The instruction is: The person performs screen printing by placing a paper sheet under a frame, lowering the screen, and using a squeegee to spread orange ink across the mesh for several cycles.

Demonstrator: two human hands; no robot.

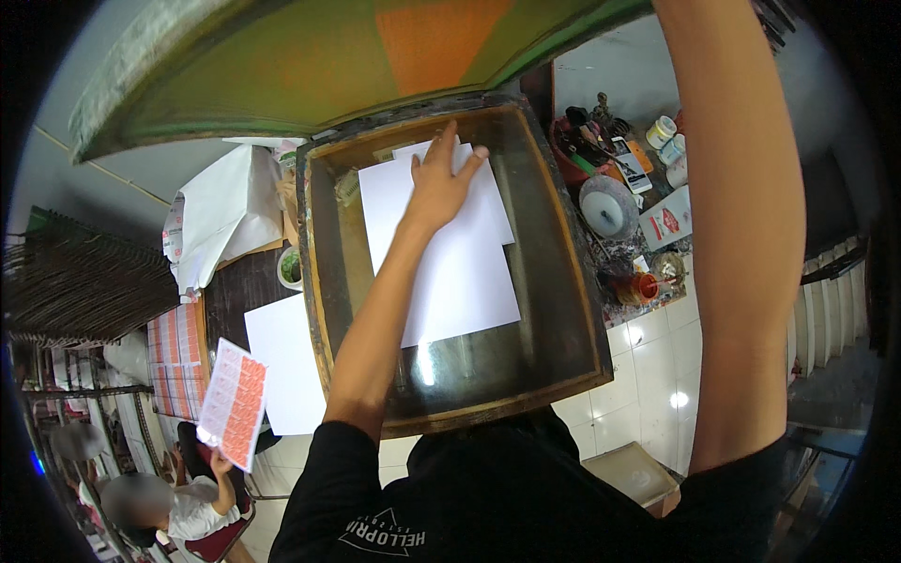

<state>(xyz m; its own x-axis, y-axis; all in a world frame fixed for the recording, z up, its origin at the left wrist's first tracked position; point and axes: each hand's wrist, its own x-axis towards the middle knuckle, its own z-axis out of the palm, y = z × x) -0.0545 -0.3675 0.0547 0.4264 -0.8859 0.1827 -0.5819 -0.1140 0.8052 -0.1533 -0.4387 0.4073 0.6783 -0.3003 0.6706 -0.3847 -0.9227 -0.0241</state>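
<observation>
My left hand [441,188] lies on a white sheet of paper [450,291], its fingers and thumb spread near the far end. A second white sheet [490,202] shows from beneath, offset to the right. Both sheets rest on a dark glass tabletop [554,319] with a wooden border. My right forearm [746,263] reaches up past the top edge, and its hand is out of view. Above the table's far end a large green screen-printing frame [319,66] with an orange patch is raised at a tilt; what holds it up is hidden.
At the right, a cluttered table bears a phone [632,166], a round lid [608,208], jars [662,131] and a red-orange cup [638,288]. White paper [230,211] is stacked at the left. A seated person [202,493] holds a sheet printed in orange [233,403]. A drying rack [84,272] stands beyond.
</observation>
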